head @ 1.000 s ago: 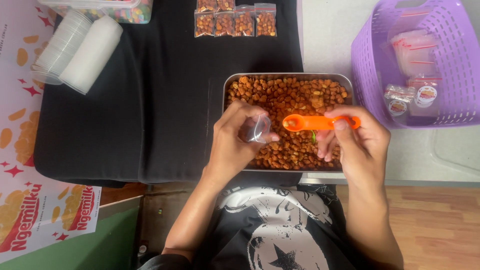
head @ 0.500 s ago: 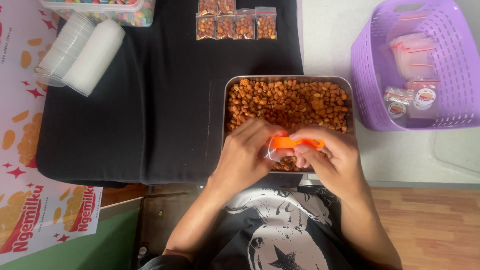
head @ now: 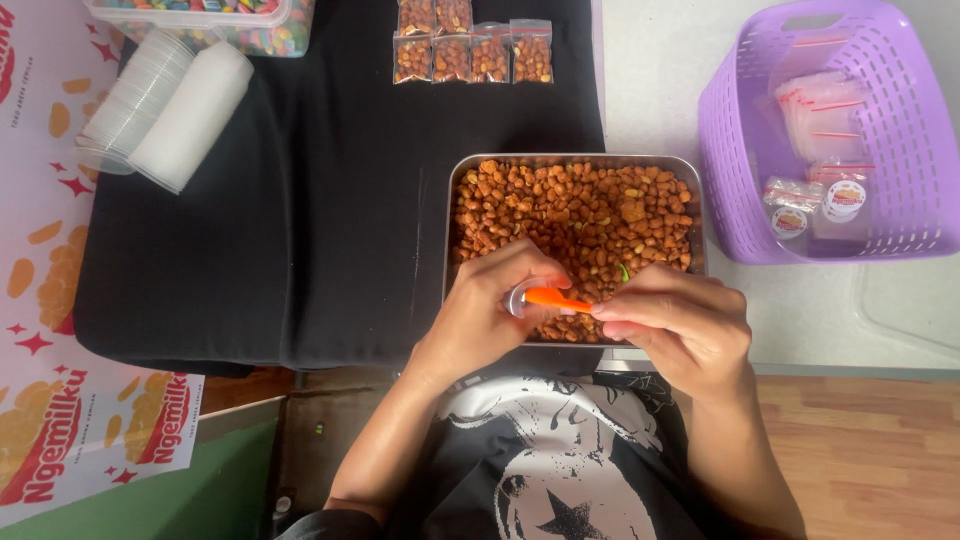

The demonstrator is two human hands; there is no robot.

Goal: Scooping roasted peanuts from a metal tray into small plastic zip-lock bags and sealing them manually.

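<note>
pinching orange spoon (head: pixel 556 298) between right hand (head: pixel 680 335) fingers (head: pixel 610 312), left hand (head: pixel 495 310) touching.

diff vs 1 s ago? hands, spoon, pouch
The right hand brought the orange spoon in from over the tray toward the left hand, so its tip now sits at the mouth of the small clear pouch. Both hands closed together near the tray's front edge. Grips unchanged: left on pouch, right on spoon. Tray, filled bags and purple basket stayed put.

Tray (head: pixel 690 165) of snacks centre; basket (head: pixel 720 150) right; cup stacks (head: pixel 170 110) left; filled bags (head: pixel 470 55) behind tray.
</note>
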